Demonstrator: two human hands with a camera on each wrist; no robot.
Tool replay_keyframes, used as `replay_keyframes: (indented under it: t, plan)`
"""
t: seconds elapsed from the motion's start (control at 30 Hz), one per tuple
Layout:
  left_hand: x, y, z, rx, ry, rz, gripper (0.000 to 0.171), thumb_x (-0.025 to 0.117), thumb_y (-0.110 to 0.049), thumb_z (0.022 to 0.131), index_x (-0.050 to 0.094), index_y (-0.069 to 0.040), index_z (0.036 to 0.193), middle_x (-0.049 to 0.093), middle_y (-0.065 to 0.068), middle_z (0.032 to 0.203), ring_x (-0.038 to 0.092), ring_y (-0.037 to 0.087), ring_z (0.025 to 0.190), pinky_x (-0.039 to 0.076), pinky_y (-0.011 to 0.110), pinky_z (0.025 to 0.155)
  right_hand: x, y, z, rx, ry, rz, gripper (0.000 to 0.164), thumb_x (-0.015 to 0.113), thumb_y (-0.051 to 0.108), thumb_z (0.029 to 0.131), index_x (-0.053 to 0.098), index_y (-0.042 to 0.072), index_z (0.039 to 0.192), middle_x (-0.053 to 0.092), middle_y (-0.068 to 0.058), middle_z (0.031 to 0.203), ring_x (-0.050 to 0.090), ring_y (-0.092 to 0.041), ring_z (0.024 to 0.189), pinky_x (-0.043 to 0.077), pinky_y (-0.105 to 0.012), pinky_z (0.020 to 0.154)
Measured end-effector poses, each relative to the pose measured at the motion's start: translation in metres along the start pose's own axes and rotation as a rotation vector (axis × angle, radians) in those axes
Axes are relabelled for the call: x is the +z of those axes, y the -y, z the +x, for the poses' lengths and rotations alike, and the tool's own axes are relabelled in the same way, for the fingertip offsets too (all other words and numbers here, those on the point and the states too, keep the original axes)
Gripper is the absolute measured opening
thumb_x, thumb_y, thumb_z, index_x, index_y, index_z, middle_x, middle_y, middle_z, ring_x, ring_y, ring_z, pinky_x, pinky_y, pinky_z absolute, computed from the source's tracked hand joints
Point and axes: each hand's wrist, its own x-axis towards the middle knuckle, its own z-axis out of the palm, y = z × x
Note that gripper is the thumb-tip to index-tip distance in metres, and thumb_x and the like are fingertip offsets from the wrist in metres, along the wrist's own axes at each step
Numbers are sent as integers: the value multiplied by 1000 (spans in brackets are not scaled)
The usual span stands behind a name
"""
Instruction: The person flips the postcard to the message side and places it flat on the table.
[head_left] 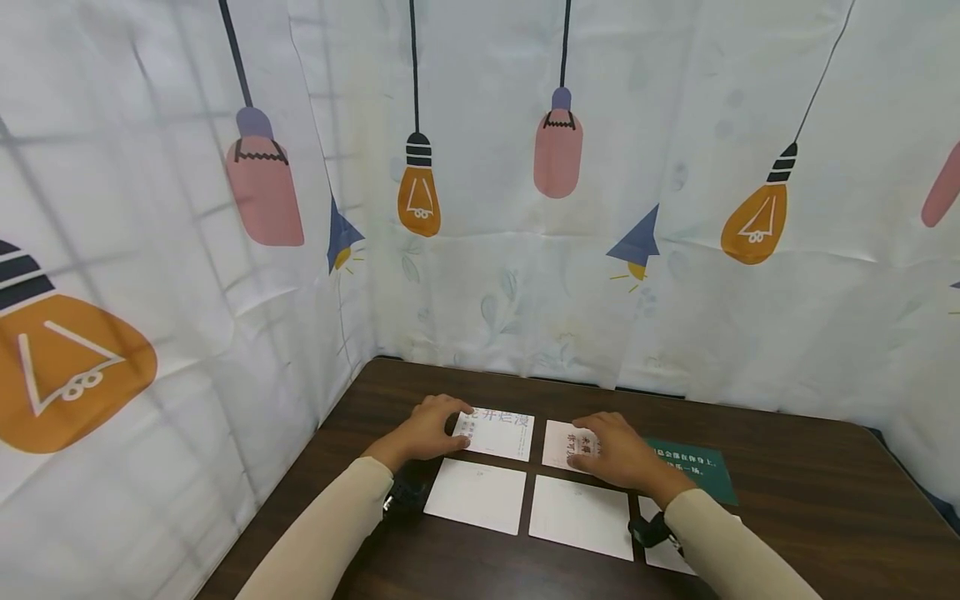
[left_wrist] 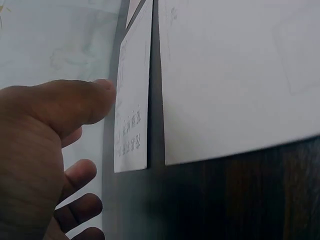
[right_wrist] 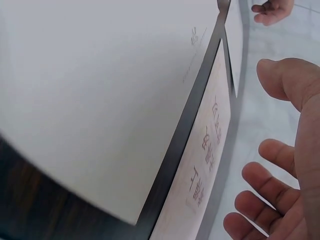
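In the head view, my left hand (head_left: 429, 429) is at the left end of a white postcard (head_left: 501, 437) with large lettering, thumb and index finger spread apart. My right hand (head_left: 619, 454) hovers over or touches the right part of a pinkish postcard (head_left: 557, 443); contact cannot be told. Both wrist views show the fingers loosely bent with nothing between them. Nearer to me lie a pale card (head_left: 476, 495) and a second pale card (head_left: 581, 517). Beyond my right hand is a green postcard (head_left: 701, 468), partly hidden. A third pale card (head_left: 666, 557) lies under my right wrist.
The cards lie in two rows on a dark wooden table (head_left: 810, 492), with narrow gaps between them. A white curtain (head_left: 480, 292) printed with lamps hangs behind the table and along its left side. Each wrist wears a dark strapped device.
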Motion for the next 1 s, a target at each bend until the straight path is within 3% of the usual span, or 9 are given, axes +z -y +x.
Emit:
replay_keyframes:
  t: [0.37, 0.73, 1.0]
  plan:
    - [-8, 8, 1, -94, 26, 32, 51, 80, -26, 89, 63, -16, 137, 57, 11, 137, 43, 38, 131, 32, 61, 105, 7, 14, 10, 15, 21, 13, 66, 81, 46, 85, 63, 11, 138, 58, -9, 140, 44, -35, 136, 41, -57, 106]
    - [-13, 11, 6, -127, 80, 53, 57, 83, -28, 87, 61, -18, 139, 56, 11, 138, 44, 38, 130, 32, 62, 106, 17, 21, 24, 16, 29, -22, 68, 81, 51, 84, 63, 12, 138, 59, -8, 140, 45, -33, 136, 40, -55, 107]
    - [-11, 16, 10, -161, 106, 61, 59, 83, -32, 87, 60, -22, 140, 55, 11, 139, 43, 38, 131, 30, 63, 108, 20, 25, 31, -35, 36, -8, 70, 80, 49, 86, 62, 7, 138, 59, -11, 138, 46, -36, 133, 39, -54, 107]
